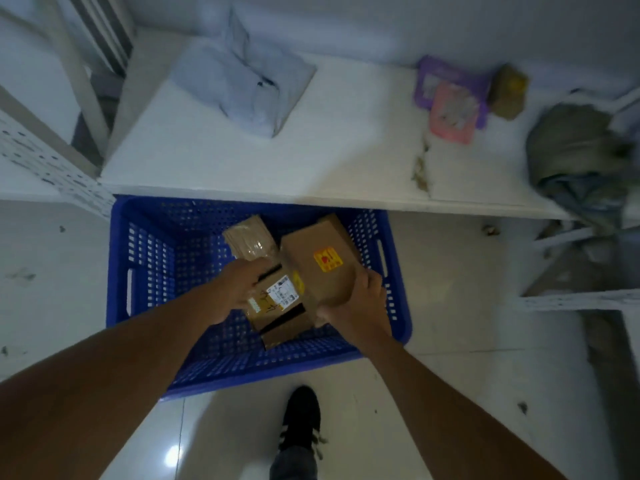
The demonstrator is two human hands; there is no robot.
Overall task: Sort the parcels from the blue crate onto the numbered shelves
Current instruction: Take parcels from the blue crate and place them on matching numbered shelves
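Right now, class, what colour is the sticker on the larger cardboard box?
The sticker is yellow with a red mark; head view.

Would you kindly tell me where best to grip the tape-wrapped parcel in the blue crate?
Probably from above: span the tape-wrapped parcel across its width; its top is exposed, the cardboard box crowds its right, and the left hand, on the labelled box, blocks its near end.

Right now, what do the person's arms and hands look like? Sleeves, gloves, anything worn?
No sleeves in view: left forearm and right forearm are uncovered to the frame edge. Left hand and right hand wear no gloves; no watch, band or ring shows, though the picture is blurred.
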